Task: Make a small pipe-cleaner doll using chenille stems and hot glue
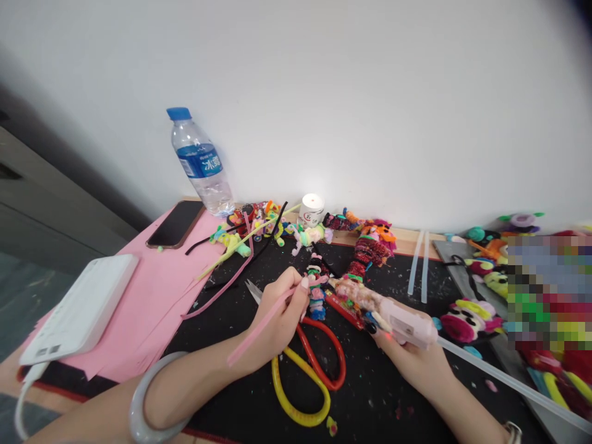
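Well inside the edges of the black mat (370, 398), the left hand (280, 308) pinches a pink pipe cleaner (259, 328), the right hand (414, 364) grips a glue gun (409, 324), and a slip could burn fingertips (304, 285) seemingly near the nozzle (333, 283)

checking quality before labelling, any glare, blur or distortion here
Head view: bright glow on the plain white wall above the white printed cylinder; blue-capped clear plastic bottle leans outward, likely wide-angle stretch; pixelated block hides part of the right edge; pale pink glue gun in right hand fairly clear.
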### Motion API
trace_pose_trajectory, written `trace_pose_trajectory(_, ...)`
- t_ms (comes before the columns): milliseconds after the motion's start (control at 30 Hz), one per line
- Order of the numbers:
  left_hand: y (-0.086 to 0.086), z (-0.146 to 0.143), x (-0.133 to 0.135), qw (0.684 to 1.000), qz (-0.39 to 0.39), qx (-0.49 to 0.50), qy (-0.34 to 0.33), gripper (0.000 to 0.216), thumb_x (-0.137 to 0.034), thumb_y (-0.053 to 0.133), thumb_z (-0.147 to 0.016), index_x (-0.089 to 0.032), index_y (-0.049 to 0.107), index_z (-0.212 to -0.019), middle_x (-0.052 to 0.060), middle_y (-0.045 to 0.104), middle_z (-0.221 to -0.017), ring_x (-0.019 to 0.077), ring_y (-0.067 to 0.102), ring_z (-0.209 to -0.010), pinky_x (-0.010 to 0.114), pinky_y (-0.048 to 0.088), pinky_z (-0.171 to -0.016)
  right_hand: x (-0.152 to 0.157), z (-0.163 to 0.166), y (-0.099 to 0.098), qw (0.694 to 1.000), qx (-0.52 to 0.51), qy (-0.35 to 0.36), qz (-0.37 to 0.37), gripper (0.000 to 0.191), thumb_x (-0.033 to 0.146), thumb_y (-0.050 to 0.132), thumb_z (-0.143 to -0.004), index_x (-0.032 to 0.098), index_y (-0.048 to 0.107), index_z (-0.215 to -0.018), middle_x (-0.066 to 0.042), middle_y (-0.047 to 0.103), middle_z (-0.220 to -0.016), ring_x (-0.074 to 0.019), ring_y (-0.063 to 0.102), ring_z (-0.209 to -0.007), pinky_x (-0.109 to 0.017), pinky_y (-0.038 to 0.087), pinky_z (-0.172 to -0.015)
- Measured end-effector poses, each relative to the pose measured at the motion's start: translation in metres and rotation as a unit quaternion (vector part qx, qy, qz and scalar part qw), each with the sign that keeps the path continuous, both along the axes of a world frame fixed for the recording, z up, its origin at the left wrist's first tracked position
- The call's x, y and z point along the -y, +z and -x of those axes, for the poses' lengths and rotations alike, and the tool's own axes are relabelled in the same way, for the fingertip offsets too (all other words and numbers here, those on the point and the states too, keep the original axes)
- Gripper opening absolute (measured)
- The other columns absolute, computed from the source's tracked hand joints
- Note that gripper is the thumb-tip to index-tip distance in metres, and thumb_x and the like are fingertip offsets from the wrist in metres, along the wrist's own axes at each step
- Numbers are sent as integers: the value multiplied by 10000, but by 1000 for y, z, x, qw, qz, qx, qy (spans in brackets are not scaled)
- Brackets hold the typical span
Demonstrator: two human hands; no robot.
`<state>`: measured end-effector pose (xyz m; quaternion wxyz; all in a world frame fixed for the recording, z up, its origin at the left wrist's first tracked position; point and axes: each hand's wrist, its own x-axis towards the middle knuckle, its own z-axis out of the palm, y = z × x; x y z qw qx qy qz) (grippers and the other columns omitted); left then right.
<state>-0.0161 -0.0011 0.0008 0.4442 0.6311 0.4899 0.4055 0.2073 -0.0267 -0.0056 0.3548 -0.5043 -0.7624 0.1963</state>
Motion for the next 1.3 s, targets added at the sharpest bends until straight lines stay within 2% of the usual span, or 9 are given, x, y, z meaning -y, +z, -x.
trace_pose_trajectory(300,-7,0,0,1000,9,20,2,294,-346,348,-933,-193,366,-682,-68,419,-535,81,382,-512,223,309,-539,2,1,-1,1000,7,-15,-7,72,212,546,-759,193,582,-700,-24,639,-594,-178,613,-519,-227,431,-395)
trace_pose_trajectory(600,0,0,1,1000,1,5,2,292,-334,357,-929,-192,371,-674,-68,408,-550,80,372,-510,222,309,-522,1,3,2,1000,18,1,-19,139,206,536,-762,215,513,-626,8,565,-524,-144,541,-441,-225,402,-396)
trace_pose_trajectory(1033,7,0,3,1000,9,-17,-9,284,-314,374,-917,-189,373,-663,-63,407,-564,82,363,-519,221,297,-520,4,7,6,1000,15,22,5,159,218,532,-788,203,461,-646,39,465,-531,-96,435,-417,-198,357,-388)
trace_pose_trajectory(1300,6,-2,3,1000,22,-16,-10,288,-334,370,-914,-196,349,-663,-66,386,-554,82,334,-505,216,280,-496,3,12,13,1000,4,21,18,151,224,540,-777,196,486,-638,37,490,-526,-98,460,-420,-194,373,-390)
